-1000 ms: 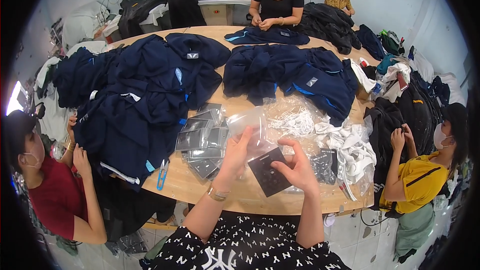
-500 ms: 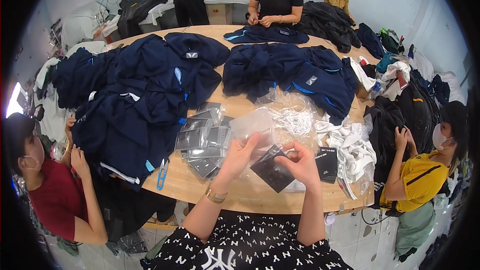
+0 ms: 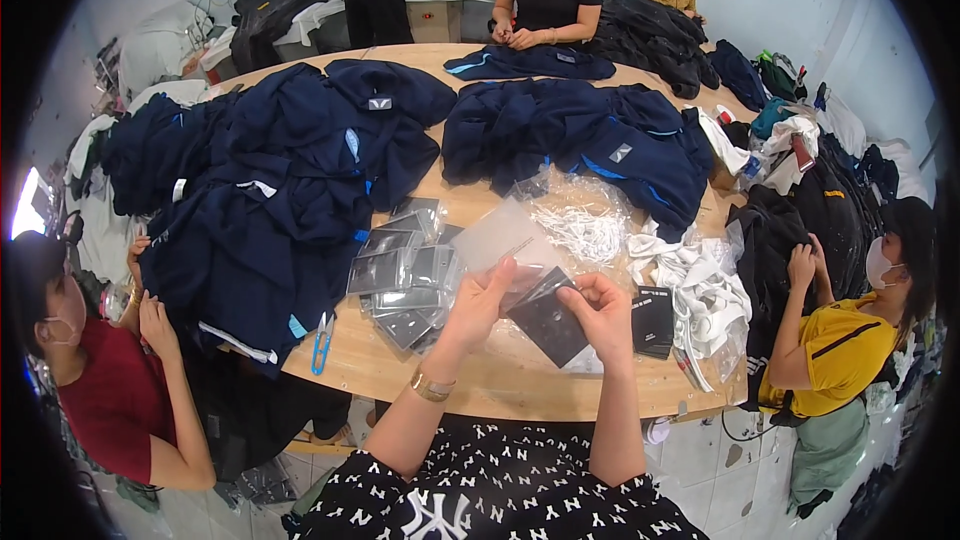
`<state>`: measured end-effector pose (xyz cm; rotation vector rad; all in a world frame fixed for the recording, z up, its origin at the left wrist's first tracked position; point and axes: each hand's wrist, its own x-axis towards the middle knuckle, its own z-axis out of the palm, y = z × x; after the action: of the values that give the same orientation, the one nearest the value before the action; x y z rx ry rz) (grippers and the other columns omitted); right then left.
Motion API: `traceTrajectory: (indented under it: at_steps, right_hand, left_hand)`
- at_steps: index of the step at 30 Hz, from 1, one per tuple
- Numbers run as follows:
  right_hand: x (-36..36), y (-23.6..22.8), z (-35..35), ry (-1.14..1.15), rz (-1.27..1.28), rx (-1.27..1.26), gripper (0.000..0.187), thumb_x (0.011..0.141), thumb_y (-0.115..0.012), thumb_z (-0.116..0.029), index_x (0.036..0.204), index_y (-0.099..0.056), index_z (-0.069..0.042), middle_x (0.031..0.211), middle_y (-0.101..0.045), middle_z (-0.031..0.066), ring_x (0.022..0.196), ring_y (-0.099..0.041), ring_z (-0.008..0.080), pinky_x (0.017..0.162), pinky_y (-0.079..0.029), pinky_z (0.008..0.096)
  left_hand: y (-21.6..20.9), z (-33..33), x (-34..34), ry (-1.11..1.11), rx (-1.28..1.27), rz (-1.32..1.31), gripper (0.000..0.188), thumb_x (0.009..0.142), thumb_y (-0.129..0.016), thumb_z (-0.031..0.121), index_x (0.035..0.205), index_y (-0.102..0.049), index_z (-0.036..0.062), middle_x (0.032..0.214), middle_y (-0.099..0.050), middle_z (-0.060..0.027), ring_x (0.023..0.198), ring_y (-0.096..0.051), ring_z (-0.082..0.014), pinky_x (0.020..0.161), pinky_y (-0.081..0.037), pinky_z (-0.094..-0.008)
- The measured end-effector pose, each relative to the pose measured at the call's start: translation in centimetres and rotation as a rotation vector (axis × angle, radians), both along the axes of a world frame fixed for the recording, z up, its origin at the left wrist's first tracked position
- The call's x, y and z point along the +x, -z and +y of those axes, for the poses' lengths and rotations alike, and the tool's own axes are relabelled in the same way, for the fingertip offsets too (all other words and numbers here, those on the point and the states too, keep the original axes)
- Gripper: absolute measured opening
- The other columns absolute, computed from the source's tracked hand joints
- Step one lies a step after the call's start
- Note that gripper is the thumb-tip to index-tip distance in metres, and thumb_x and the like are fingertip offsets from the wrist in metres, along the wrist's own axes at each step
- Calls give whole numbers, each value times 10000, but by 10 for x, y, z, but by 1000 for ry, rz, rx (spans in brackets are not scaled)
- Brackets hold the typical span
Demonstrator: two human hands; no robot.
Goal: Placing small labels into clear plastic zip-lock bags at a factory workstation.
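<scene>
Over the near edge of the table, my left hand (image 3: 482,302) pinches a small clear plastic bag (image 3: 507,238) between thumb and fingers. My right hand (image 3: 602,312) grips a black card (image 3: 550,328) by its upper right edge, tilted. The card's upper edge meets the lower end of the bag; whether any of it is inside, I cannot tell. To the left of my left hand lies a loose pile of bagged black cards (image 3: 402,275). A stack of black cards (image 3: 653,322) rests just right of my right hand.
Blue-handled thread snips (image 3: 322,345) lie at the left. White cords (image 3: 585,237) in clear plastic and white straps (image 3: 712,305) are on the right. Navy garments (image 3: 290,160) cover the far table (image 3: 350,375). Co-workers stand at left, right and back.
My right hand and the black card have shifted slightly, bringing the card up against the bag. The bag has tilted and shows flatter. My left hand stays nearly in place.
</scene>
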<state>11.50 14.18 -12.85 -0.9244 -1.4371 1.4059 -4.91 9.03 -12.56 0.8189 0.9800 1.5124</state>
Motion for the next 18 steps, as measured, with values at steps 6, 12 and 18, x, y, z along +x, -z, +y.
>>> traceTrajectory:
  at_steps: [6,12,18]
  right_hand:
    - [4,-4,2,-8,22,-22,212,780,-649,-61,973,-609,18,650,-605,-6,571,-508,4,490,-367,148]
    - [7,1,3,21,25,25,331,788,-638,-59,1108,-574,2,607,-509,-70,538,-413,-9,481,-309,146]
    - [5,-6,-2,19,5,89,368,790,-627,-41,1149,-554,-12,575,-398,-97,520,-336,-12,468,-258,152]
  left_hand:
    - [5,-10,-12,153,-67,69,352,904,-491,262,1094,-572,-22,960,-624,-83,809,-590,-107,659,-513,-228]
    - [4,-20,-11,210,-2,154,287,889,-515,182,1102,-577,-1,932,-619,-43,756,-563,-76,672,-510,-230]
    - [5,-27,-13,162,25,355,259,884,-516,150,1063,-595,-18,876,-636,-31,754,-562,-78,669,-468,-222]
